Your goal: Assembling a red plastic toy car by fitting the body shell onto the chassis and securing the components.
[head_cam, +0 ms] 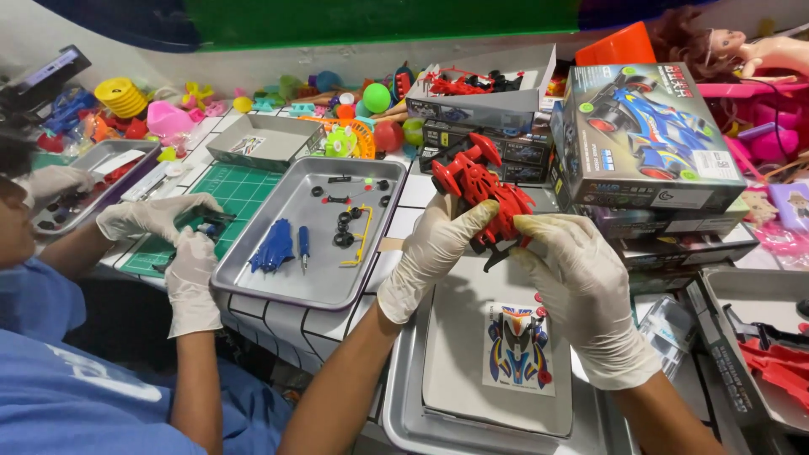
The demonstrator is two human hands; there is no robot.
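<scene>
Red toy car body is being held up above a metal tray, approx centre of view, w/ both gloved hands closing on it. Left hand is gripping the car's left side, thumb stretching across the front, fingers curling round behind. Right hand is clamping the right side, fingers wrapping the lower edge; a dark part is sticking out under the car betw. the two hands.

Directly below, a flat grey box is lying in the tray, w/ a sticker sheet showing a blue-and-red car design resting on it. Just right of the car, a stack of toy car boxes is standing, top one showing a blue racer. Behind the car, an open box is holding more red parts.

To the left, a second tray is sitting on the tiled table, carrying a blue car shell, black rings and a yellow part. Further left, another person in a blue shirt is working w/ gloved hands over a green cutting mat. Bright plastic toys are lying scattered along the back wall.
</scene>
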